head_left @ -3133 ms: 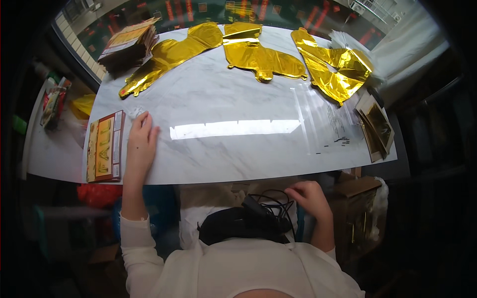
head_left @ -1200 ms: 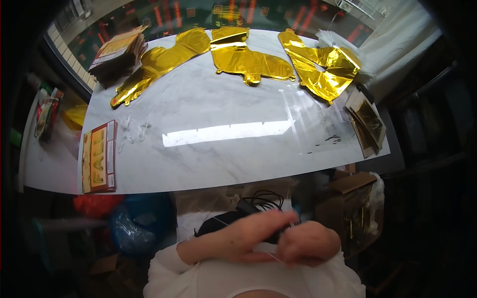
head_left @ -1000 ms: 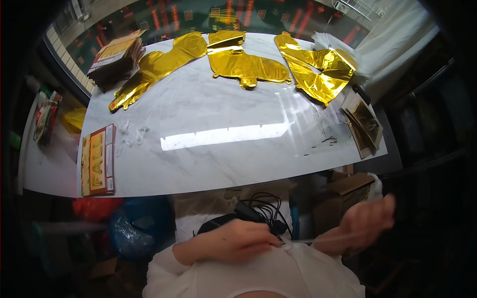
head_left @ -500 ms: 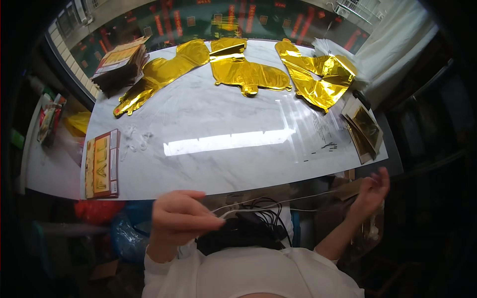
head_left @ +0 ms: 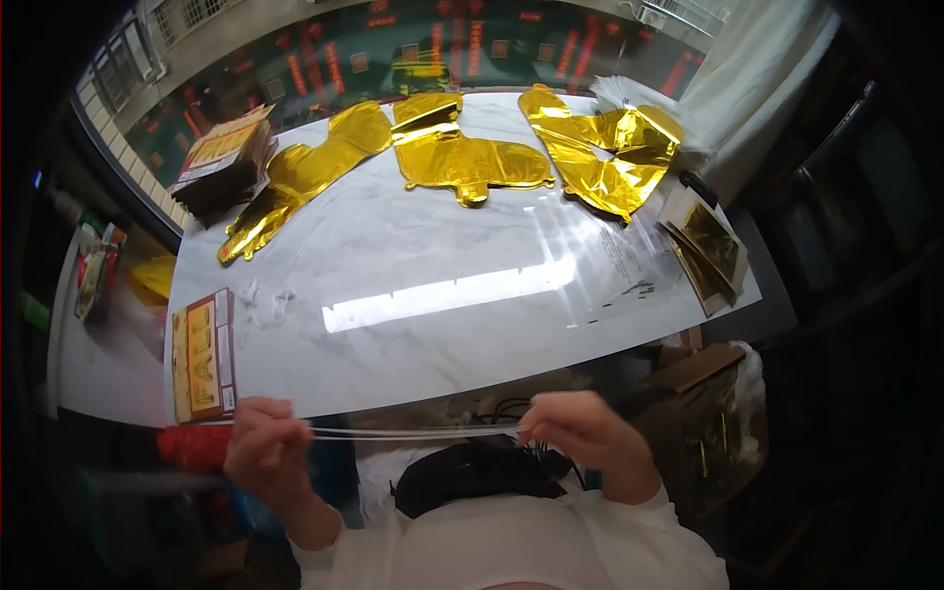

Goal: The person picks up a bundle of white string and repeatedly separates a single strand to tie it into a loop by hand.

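Below the table edge, white string (head_left: 423,432) stretched level, left-right, between left hand (head_left: 267,454), right hand (head_left: 582,439)

A single head-worn fisheye view is given, looking steeply down from above. The table (head_left: 442,324) fills the middle and upper frame, somewhat far; both hands (head_left: 270,447) are seen close at the lower edge. Straight edges are bent toward the rim.
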A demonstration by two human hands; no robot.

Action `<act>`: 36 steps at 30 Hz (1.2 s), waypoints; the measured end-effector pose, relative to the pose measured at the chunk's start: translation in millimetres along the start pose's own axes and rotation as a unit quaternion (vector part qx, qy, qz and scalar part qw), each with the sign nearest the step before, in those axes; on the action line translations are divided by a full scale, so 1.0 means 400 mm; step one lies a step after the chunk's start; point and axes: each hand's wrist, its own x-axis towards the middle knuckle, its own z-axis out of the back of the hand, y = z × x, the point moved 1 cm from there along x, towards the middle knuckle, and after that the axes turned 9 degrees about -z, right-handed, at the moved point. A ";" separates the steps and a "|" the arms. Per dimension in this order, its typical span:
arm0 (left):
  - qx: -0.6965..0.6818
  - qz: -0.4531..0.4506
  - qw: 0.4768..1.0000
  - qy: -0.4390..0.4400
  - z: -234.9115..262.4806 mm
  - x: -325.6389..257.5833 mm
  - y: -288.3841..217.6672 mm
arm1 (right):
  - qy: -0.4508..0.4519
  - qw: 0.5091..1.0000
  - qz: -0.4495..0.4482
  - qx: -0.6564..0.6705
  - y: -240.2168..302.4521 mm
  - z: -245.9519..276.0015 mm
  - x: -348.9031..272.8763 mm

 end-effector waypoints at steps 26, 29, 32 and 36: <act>-0.641 0.387 0.632 0.201 -0.232 -0.091 -0.030 | -0.189 0.946 0.260 0.051 0.076 -0.013 -0.013; -0.665 0.300 0.681 0.069 -0.252 -0.023 -0.034 | -0.209 0.950 0.189 0.134 0.023 -0.030 -0.008; -0.596 0.326 0.727 -0.097 -0.277 0.034 -0.081 | -0.144 0.976 0.006 0.164 -0.043 -0.071 0.008; -0.741 0.334 0.566 -0.138 -0.274 0.010 -0.073 | -0.076 0.996 -0.029 0.045 -0.067 -0.121 0.053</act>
